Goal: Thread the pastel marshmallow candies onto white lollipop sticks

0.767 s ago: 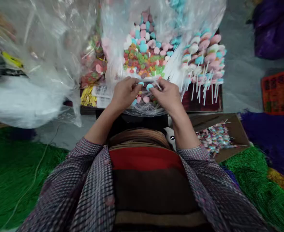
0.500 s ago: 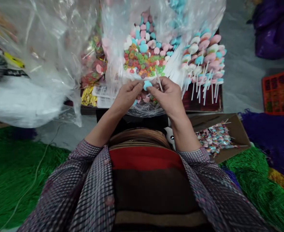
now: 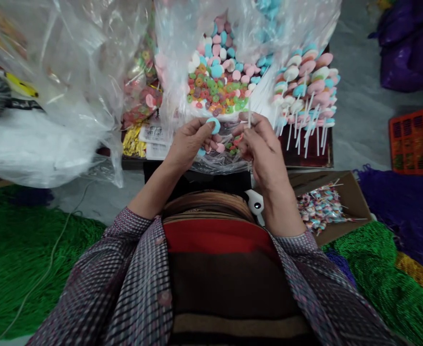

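Between thumb and fingers, my left hand [image 3: 191, 140] pinches a round blue candy [image 3: 214, 126]. To its right, my right hand [image 3: 260, 143] has its fingers curled around a thin white stick [image 3: 249, 115] that points upward. A gap separates the two hands. Just beyond them, colourful ring gummies [image 3: 214, 91] and pink, white and blue candies [image 3: 229, 53] lie in an opened clear plastic bag. A few pink and red pieces show below and between my hands.
Candy skewers [image 3: 310, 91] are stacked at the table's right. Clear bags [image 3: 85, 72] cover the left side. A cardboard box [image 3: 357, 199] of wrapped candies stands lower right, near an orange crate [image 3: 416, 139]. Gold ties [image 3: 135, 142] lie left of my hands.
My hands have moved apart. The right hand has turned and shifted right with the white stick, now more upright; the left still holds the blue candy. The view has shifted slightly.
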`<move>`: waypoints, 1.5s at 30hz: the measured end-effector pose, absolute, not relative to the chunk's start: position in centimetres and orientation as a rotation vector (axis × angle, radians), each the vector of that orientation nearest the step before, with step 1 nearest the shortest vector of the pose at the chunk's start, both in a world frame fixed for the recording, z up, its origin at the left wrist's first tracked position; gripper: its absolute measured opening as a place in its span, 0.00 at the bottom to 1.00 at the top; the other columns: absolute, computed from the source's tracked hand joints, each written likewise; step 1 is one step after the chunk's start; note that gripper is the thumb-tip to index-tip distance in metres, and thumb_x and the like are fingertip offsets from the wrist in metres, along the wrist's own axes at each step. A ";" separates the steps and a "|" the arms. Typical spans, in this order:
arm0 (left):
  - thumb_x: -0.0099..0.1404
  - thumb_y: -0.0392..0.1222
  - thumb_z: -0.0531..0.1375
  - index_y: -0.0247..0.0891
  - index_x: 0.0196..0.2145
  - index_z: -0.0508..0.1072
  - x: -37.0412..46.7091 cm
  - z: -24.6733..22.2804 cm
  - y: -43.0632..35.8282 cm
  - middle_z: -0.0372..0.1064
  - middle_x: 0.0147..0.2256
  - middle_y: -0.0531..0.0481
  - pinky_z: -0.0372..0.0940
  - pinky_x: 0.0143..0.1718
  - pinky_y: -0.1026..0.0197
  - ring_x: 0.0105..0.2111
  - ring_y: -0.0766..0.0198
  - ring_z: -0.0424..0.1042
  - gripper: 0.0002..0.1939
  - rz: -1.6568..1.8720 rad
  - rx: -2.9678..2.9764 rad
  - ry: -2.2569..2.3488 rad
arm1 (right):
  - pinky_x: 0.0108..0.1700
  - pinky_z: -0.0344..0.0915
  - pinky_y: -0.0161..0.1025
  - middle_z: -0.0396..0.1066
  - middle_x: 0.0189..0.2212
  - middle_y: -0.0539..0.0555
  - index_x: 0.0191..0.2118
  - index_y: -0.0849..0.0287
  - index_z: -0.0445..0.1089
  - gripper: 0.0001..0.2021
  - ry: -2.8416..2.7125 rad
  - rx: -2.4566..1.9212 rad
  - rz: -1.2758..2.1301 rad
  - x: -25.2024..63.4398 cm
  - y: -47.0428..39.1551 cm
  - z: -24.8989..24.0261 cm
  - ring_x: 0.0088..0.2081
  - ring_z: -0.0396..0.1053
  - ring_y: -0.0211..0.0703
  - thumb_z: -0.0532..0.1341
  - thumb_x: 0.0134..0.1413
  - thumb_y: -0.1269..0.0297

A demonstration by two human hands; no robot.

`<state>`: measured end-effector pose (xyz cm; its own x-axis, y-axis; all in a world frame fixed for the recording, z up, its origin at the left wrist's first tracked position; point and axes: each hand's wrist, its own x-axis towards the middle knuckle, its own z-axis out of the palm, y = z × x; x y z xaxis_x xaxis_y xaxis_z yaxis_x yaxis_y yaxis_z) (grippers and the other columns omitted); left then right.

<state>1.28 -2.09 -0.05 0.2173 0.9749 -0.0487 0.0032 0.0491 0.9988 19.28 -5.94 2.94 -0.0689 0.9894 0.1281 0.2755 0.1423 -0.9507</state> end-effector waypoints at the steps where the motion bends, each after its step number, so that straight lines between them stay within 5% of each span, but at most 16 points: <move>1: 0.74 0.63 0.56 0.40 0.39 0.72 1.3 -0.1 -2.1 0.76 0.27 0.53 0.67 0.24 0.68 0.26 0.69 0.78 0.22 1.001 1.242 1.072 | 0.33 0.70 0.38 0.74 0.42 0.52 0.59 0.47 0.69 0.21 -1.503 -1.296 1.002 19.4 -6.5 3.1 0.32 0.69 0.37 0.52 0.71 0.45; 10: 0.73 0.62 0.57 0.39 0.38 0.73 2.1 -0.3 -2.2 0.76 0.29 0.52 0.69 0.25 0.67 0.26 0.70 0.77 0.22 1.113 1.123 1.094 | 0.27 0.62 0.34 0.65 0.18 0.45 0.52 0.57 0.79 0.20 -1.703 -1.361 1.112 18.6 -9.5 4.0 0.20 0.63 0.34 0.55 0.72 0.50; 22: 0.70 0.59 0.63 0.41 0.44 0.78 1.9 -1.4 -2.4 0.79 0.30 0.53 0.67 0.26 0.67 0.26 0.71 0.75 0.18 1.153 1.290 1.029 | 0.30 0.59 0.37 0.66 0.22 0.49 0.48 0.59 0.80 0.21 -1.760 -1.447 0.994 18.5 -9.2 3.8 0.26 0.63 0.38 0.53 0.72 0.51; 31: 0.72 0.52 0.61 0.47 0.47 0.80 1.1 -0.5 -3.5 0.83 0.38 0.51 0.72 0.40 0.62 0.38 0.65 0.79 0.12 1.109 1.761 1.217 | 0.25 0.53 0.35 0.57 0.18 0.45 0.40 0.57 0.80 0.21 -1.494 -1.445 1.210 17.9 -9.5 3.9 0.23 0.57 0.36 0.59 0.66 0.45; 39: 0.74 0.54 0.59 0.44 0.53 0.77 0.4 -0.5 -3.1 0.81 0.48 0.45 0.72 0.51 0.57 0.48 0.60 0.79 0.17 1.063 1.977 1.205 | 0.20 0.44 0.33 0.54 0.13 0.40 0.40 0.60 0.79 0.18 -1.222 -1.335 1.579 18.1 -8.9 4.6 0.15 0.48 0.30 0.64 0.60 0.48; 45: 0.75 0.57 0.57 0.45 0.54 0.77 0.6 -1.0 -3.2 0.81 0.49 0.44 0.72 0.54 0.57 0.49 0.59 0.80 0.20 1.086 1.984 1.152 | 0.20 0.44 0.33 0.54 0.13 0.40 0.44 0.59 0.78 0.19 -1.146 -1.352 1.542 17.5 -8.9 3.8 0.16 0.49 0.31 0.61 0.64 0.48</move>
